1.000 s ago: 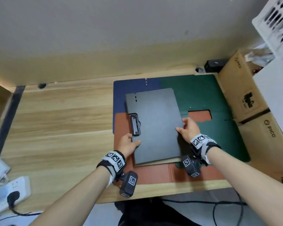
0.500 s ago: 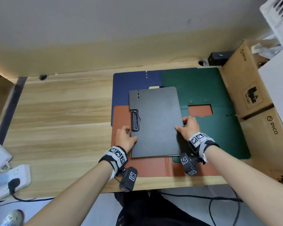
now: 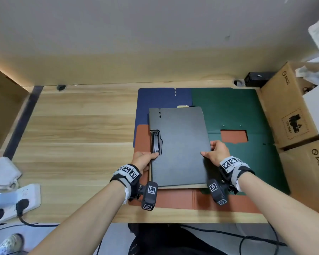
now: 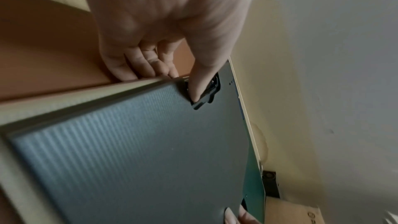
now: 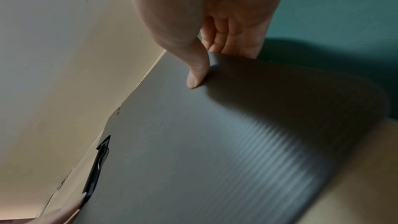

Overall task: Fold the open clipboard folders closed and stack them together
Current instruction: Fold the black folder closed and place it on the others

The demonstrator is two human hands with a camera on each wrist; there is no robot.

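A closed black clipboard folder (image 3: 179, 144) lies on a beige folder whose edge (image 3: 182, 186) shows along the near side. My left hand (image 3: 151, 157) pinches the black folder's left edge, with the thumb on the black metal clip (image 3: 156, 143) and the fingers underneath. At the right edge my right hand (image 3: 209, 150) pinches it, thumb on top. The left wrist view shows the left hand (image 4: 185, 84) at the clip and the ribbed black cover (image 4: 150, 151). In the right wrist view the right hand (image 5: 210, 67) grips the cover (image 5: 215, 142).
Open folders lie flat beneath: an orange one (image 3: 173, 199) nearest me, a blue one (image 3: 160, 98) at the back, a green one (image 3: 228, 107) to the right. Cardboard boxes (image 3: 293, 116) stand along the right edge. A power strip (image 3: 11, 201) lies at the near left.
The black folder has turned from a skewed angle to lie square with the desk, over the beige one. My left thumb has slid up onto the clip.
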